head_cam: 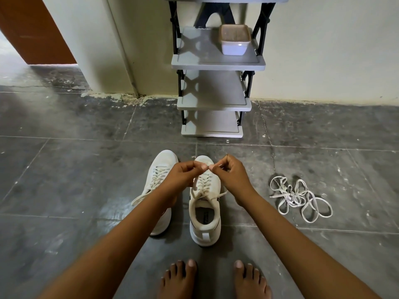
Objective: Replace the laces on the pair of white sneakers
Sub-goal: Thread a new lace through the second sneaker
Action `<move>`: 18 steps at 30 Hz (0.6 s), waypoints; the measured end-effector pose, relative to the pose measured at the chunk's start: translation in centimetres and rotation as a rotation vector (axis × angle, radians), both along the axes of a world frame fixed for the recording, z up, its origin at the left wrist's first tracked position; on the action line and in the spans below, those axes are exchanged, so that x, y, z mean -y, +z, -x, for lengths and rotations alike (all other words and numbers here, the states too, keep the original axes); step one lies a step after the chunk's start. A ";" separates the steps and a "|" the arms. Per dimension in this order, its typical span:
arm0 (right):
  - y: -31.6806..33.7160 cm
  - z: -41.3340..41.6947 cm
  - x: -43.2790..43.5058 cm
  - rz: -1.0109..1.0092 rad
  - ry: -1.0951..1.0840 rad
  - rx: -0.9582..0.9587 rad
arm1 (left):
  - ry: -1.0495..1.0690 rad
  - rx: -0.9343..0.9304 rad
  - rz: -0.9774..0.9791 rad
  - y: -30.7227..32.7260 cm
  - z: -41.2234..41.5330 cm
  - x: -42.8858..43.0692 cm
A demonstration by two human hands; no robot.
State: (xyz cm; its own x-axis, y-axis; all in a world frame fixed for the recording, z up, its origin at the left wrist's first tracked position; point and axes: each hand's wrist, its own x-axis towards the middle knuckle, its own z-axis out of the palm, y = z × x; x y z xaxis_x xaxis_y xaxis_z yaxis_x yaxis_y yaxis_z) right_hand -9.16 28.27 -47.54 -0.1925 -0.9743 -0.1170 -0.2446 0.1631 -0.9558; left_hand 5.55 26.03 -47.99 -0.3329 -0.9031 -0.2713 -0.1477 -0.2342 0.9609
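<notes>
Two white sneakers stand side by side on the dark tiled floor, toes pointing away from me. The left sneaker point(160, 169) is laced, and a loose lace end trails off to its left. The right sneaker point(205, 214) is laced too, with its lace ends lying untied across the tongue. Both hands hover above the toe of the right sneaker with fingers curled and fingertips nearly meeting. My left hand point(186, 172) and my right hand point(228, 171) seem to pinch something small between them, too small to make out. A tangle of loose white laces point(299, 198) lies on the floor to the right.
A grey shelf rack point(216, 100) with black struts stands against the wall beyond the sneakers, and a plastic container point(235, 39) sits on an upper shelf. My bare feet point(213, 279) rest at the near edge. An orange door point(32, 29) is at the far left.
</notes>
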 end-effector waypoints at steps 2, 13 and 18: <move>-0.1 -0.1 0.0 -0.011 0.011 -0.001 | -0.007 0.035 0.037 -0.1 -0.1 0.0; -0.3 -0.3 0.1 0.076 0.071 -0.101 | -0.019 0.119 0.019 0.2 0.0 0.2; -0.8 0.1 0.4 0.069 0.043 -0.161 | 0.037 0.164 0.199 -0.1 -0.5 0.5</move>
